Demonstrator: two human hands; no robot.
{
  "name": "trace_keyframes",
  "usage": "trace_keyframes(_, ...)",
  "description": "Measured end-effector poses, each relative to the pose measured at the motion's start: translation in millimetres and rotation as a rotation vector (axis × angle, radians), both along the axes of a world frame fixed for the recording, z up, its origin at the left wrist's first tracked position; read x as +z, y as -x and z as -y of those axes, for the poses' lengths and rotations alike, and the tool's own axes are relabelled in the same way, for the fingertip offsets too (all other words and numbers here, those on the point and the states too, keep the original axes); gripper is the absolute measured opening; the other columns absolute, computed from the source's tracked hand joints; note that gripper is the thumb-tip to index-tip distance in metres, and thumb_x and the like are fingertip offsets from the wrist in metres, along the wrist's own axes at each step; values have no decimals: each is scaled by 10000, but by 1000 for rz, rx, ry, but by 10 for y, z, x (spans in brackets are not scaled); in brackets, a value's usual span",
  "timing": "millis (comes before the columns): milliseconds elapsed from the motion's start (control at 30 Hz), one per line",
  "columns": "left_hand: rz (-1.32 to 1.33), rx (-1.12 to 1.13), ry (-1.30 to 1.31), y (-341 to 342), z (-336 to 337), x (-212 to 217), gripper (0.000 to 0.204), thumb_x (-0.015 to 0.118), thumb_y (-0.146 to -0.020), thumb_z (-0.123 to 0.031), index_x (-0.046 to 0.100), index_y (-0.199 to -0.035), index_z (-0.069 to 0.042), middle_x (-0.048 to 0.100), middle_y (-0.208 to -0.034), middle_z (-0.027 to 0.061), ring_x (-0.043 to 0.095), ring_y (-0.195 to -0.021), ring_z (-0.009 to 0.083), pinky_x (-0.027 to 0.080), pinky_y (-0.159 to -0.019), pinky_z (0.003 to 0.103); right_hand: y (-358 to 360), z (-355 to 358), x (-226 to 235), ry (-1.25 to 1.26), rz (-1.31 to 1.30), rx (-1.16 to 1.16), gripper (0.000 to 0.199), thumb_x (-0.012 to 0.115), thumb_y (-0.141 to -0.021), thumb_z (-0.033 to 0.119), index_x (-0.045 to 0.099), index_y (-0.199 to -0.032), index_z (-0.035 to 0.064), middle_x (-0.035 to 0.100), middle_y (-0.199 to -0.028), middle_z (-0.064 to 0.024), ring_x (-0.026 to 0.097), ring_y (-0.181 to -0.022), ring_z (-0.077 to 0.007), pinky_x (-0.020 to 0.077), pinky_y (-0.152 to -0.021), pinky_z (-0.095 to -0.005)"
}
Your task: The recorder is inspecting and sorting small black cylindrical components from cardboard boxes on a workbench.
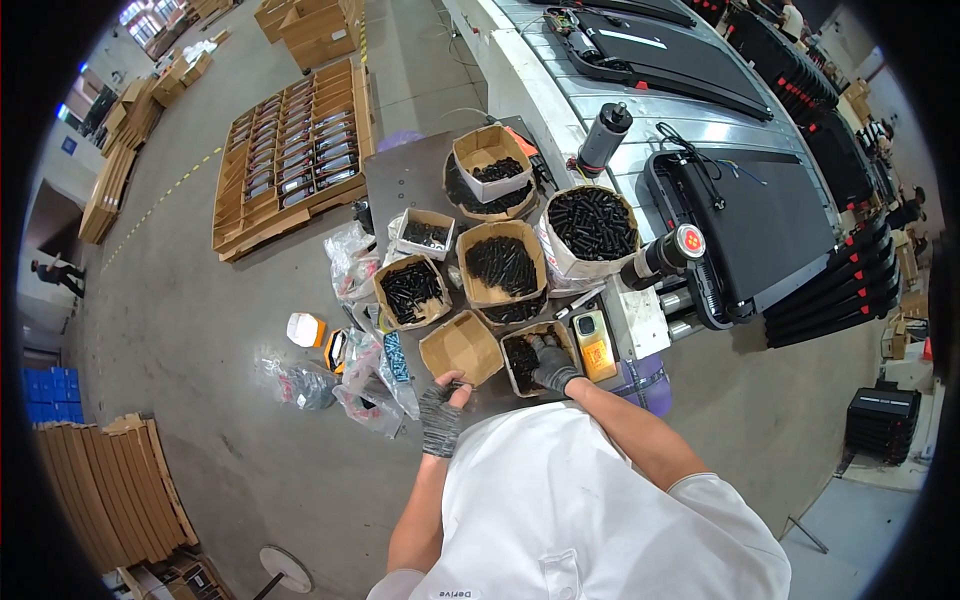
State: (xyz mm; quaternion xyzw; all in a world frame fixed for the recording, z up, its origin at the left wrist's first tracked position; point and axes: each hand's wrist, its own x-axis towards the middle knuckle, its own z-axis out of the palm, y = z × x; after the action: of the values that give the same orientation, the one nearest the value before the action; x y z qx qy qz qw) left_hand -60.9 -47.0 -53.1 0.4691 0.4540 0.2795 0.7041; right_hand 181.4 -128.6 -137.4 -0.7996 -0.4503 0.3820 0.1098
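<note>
My right hand (553,368), in a grey half-finger glove, reaches into a small cardboard box (568,335) of small black parts; its fingers bend down into them and the tips are hidden. My left hand (441,415), gloved alike, has its thumb and fingers closed at the near edge of a cardboard box (462,348) whose inside is bare. Beyond my hands stand open boxes of black screw-like parts (500,262), (411,290), a white bag (570,262) full of black pieces, and a small white box (426,233) of small parts.
Right of the boxes lies a yellow phone-like device (594,346). Two cylindrical tools (605,140), (664,257) stand by the conveyor (590,85), which carries black panels (745,215). Plastic bags (375,385) lie left; a partitioned tray (225,205) rests on the floor.
</note>
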Motion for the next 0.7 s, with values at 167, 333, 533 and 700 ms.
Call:
trace_keyframes(167, 31, 59, 66, 5, 18, 141, 265, 622, -838, -50, 585, -1089, 28, 601, -842, 51, 571, -656, 121, 485, -594, 255, -259, 72, -77, -132, -572, -260, 301, 585, -785, -32, 628, -1077, 26, 637, -971, -86, 595, -951, -172, 504, -831, -270)
trace_keyframes(333, 14, 53, 78, -44, 0, 151, 270, 622, -851, -70, 599, -1100, 30, 621, -854, 67, 586, -670, 128, 495, -613, 260, -322, 142, -2, -251, -827, -310, 303, 561, -832, -45, 597, -1128, 11, 622, -1002, -79, 603, -903, -158, 533, -814, -290)
trace_keyframes(533, 14, -74, 108, -80, -43, 65, 306, 583, -918, -165, 599, -1161, 21, 664, -883, 98, 613, -706, 131, 500, -639, 253, -287, 261, 267, -268, -1261, -540, 326, 559, -881, 45, 544, -1195, -40, 617, -1107, -137, 627, -983, -217, 519, -885, -326)
trace_keyframes(700, 43, -173, 185, -162, -74, 23, 319, 591, -924, -204, 603, -1152, 20, 668, -893, 93, 604, -705, 120, 491, -630, 249, -269, 366, 433, -267, -1635, -661, 411, 532, -842, 50, 512, -1240, -50, 575, -1205, -192, 606, -1066, -286, 486, -956, -373)
